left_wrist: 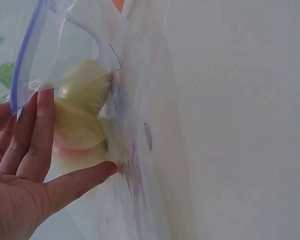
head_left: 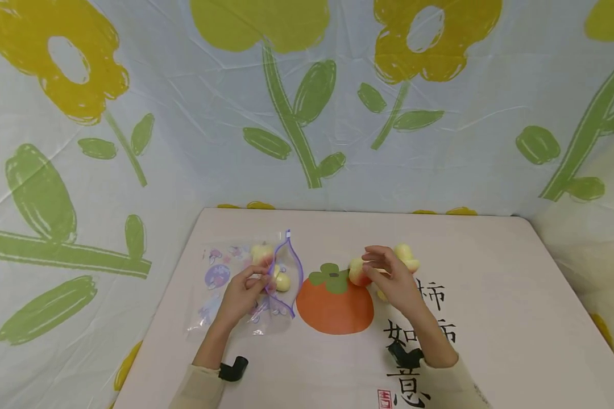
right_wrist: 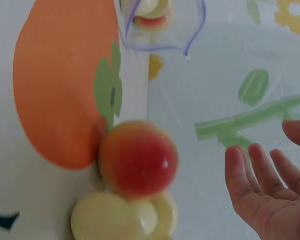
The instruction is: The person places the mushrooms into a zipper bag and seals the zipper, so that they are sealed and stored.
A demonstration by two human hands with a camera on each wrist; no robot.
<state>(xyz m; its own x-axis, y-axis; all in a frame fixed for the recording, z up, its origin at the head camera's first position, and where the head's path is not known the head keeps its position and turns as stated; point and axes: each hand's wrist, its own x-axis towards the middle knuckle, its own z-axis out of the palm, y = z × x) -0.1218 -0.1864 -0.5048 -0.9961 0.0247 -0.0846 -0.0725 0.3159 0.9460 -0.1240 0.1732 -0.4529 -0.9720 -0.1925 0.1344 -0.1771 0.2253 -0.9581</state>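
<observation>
My left hand (head_left: 244, 292) grips the purple-zipped mouth of a clear plastic zip bag (head_left: 217, 301), printed with purple and pink pictures. The bag's mouth gapes toward the right. Inside it are pale yellow, rounded fruits (left_wrist: 85, 120) and a yellow fruit with a pinkish-red side (head_left: 262, 254). My right hand (head_left: 393, 278) hovers with loosely bent fingers beside a round red-and-yellow fruit, apple-like (right_wrist: 140, 160); the right wrist view shows a gap between them. Pale yellow fruits (right_wrist: 107, 217) lie close against that red one, partly hidden by the hand in the head view.
The pale table (head_left: 511, 295) bears a printed orange persimmon (head_left: 335, 309) and black written characters (head_left: 432, 292). Behind and to the left hangs a white cloth (head_left: 184, 102) with yellow flowers and green leaves.
</observation>
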